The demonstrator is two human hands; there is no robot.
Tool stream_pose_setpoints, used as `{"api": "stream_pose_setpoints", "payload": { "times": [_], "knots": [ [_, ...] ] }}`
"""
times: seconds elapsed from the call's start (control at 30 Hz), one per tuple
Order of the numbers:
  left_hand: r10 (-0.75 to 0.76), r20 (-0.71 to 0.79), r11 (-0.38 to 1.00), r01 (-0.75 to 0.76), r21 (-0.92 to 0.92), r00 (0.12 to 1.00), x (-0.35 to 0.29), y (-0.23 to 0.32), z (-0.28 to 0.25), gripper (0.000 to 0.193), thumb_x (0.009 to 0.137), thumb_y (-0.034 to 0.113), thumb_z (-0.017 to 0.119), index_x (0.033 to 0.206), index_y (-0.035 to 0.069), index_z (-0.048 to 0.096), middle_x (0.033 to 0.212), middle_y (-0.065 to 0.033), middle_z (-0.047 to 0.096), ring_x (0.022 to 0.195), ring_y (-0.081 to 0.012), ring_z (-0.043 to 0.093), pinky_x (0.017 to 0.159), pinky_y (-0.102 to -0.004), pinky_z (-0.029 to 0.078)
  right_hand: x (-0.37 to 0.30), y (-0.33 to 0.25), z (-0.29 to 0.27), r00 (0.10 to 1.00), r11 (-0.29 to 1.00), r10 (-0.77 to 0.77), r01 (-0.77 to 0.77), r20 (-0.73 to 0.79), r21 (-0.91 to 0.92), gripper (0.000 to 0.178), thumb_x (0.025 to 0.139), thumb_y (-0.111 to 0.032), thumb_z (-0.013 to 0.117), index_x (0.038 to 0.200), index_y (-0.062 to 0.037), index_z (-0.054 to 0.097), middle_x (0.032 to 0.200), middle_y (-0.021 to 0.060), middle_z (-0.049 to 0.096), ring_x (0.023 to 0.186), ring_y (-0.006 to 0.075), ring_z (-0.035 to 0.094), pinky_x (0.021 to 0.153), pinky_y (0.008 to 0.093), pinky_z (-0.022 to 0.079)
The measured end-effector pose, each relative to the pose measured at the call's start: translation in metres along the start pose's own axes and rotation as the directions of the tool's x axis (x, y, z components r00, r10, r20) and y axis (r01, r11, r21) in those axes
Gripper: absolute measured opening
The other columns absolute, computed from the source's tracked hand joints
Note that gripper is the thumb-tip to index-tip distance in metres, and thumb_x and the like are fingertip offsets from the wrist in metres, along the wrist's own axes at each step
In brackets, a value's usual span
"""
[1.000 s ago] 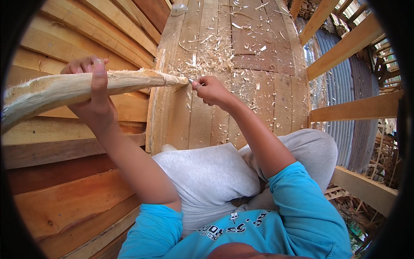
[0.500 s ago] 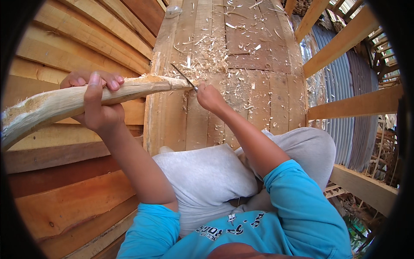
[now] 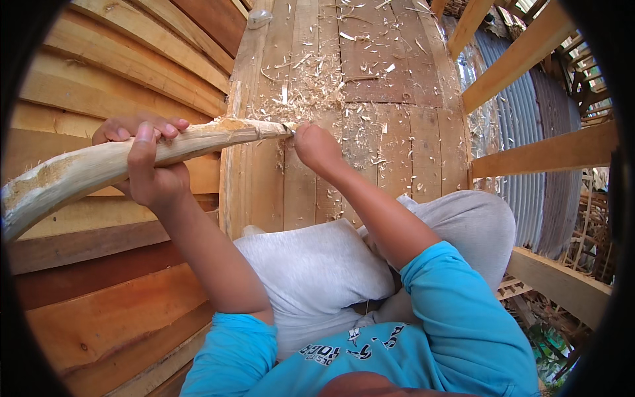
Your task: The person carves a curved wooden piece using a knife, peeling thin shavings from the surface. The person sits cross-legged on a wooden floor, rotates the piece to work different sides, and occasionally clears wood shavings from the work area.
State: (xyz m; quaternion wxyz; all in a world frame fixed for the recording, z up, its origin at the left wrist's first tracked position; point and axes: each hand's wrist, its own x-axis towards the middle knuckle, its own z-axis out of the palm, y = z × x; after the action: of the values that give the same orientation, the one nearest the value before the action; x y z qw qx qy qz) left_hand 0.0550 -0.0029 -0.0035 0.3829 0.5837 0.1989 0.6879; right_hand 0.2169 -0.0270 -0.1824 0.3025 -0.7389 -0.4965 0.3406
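A long, curved piece of pale peeled wood (image 3: 218,134) runs from the left rim toward the middle, narrowing at its right end. My left hand (image 3: 149,155) is wrapped round it, with the thumb over the near side and the fingers across the top. My right hand (image 3: 316,147) is closed at the narrow end, gripping a knife (image 3: 289,130). Only a short dark part of the blade shows, against the wood's tip. The knife's handle is hidden inside my fist.
Curled shavings (image 3: 317,83) lie scattered over the plank floor (image 3: 264,192). Stacked boards (image 3: 112,301) rise along the left. Wooden rails (image 3: 549,153) and corrugated metal sheets (image 3: 522,112) stand on the right. A small clear container (image 3: 259,18) sits at the far left of the floor. My legs (image 3: 317,264) are folded close in front.
The knife blade has turned; its long edge stuck out past the wood before, and now only a short part shows. My right hand has shifted slightly left. My left hand keeps its grip.
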Motion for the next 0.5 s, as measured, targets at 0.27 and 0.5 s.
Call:
{"api": "stream_pose_setpoints", "payload": {
  "times": [0.27, 0.5],
  "knots": [
    [0.021, 0.074, 0.994, -0.029, 0.106, 0.997, -0.008, 0.003, 0.025, 0.025, 0.075, 0.001, 0.054, 0.094, 0.009, 0.040, 0.079, -0.0083, 0.047, 0.067, -0.0201, 0.052, 0.062, -0.0437, 0.055, 0.009, 0.009, 0.000, 0.996, 0.998, 0.057, -0.055, 0.064, -0.021, 0.041, 0.094, -0.024, 0.037, 0.093, 0.0042, 0.067, 0.096, 0.0265, 0.068, 0.090, 0.0439, 0.066, 0.083, 0.0523, 0.050],
    [0.048, 0.006, 0.997, -0.048, 0.066, 0.999, -0.007, 0.004, 0.020, 0.025, 0.075, -0.004, 0.054, 0.094, 0.005, 0.040, 0.075, -0.0090, 0.045, 0.063, -0.0192, 0.052, 0.059, -0.0397, 0.059, -0.006, -0.019, -0.018, 0.999, 0.998, -0.010, 0.008, 0.034, 0.057, 0.058, 0.099, -0.031, 0.028, 0.080, 0.0074, 0.066, 0.086, 0.0333, 0.064, 0.086, 0.0499, 0.062, 0.085, 0.0549, 0.047]
  ]
}}
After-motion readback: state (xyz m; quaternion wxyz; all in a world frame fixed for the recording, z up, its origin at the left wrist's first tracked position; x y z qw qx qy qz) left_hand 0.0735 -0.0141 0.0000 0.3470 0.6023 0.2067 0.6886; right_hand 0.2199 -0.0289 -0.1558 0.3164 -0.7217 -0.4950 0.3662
